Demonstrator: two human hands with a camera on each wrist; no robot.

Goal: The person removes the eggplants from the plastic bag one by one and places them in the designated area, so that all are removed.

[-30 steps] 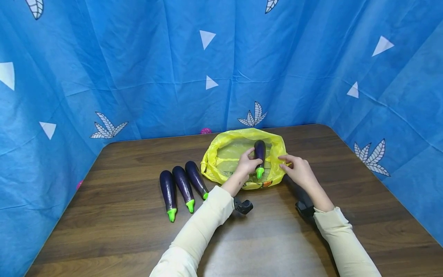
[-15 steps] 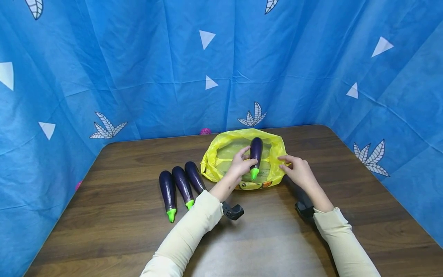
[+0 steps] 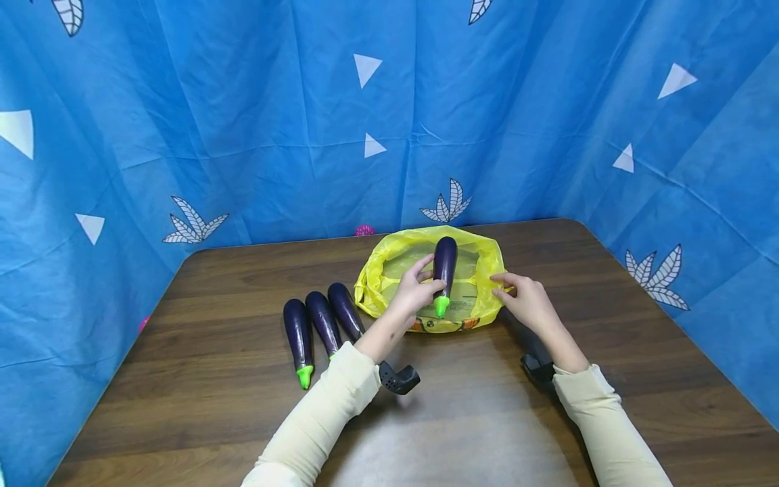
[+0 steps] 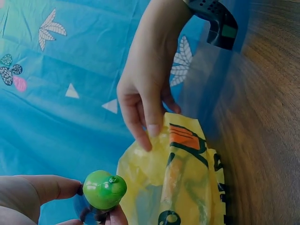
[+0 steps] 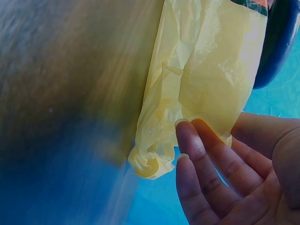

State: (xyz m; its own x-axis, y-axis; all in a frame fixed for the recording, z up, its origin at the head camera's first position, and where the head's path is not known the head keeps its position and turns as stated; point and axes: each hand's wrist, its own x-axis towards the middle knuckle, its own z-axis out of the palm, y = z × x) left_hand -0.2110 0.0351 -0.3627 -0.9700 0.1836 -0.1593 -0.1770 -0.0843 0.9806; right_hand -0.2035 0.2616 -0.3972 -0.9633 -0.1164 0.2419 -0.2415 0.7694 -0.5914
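Note:
My left hand (image 3: 412,295) grips a dark purple eggplant (image 3: 446,260) with a bright green stem end, fingers on one side and thumb on the other. The eggplant overlaps the open mouth of a yellow plastic bag (image 3: 368,287) in the head view. Up close in the left wrist view, its green cap (image 4: 104,191) points at the camera between fingers and thumb. At the bag's right side, my right hand (image 3: 528,302) pinches the rim. The right wrist view shows the thin yellow plastic (image 5: 218,70) running between thumb and fingers.
Left of the bag, three more eggplants (image 3: 298,335) lie side by side on the brown wooden table (image 3: 201,379), one partly behind my left forearm. A blue patterned curtain (image 3: 274,122) hangs along the table's back and sides. Each wrist wears a black camera mount (image 3: 399,379).
My left hand has shifted left with the eggplant, which has moved left and slightly up over the bag's mouth. The right hand stays at the rim.

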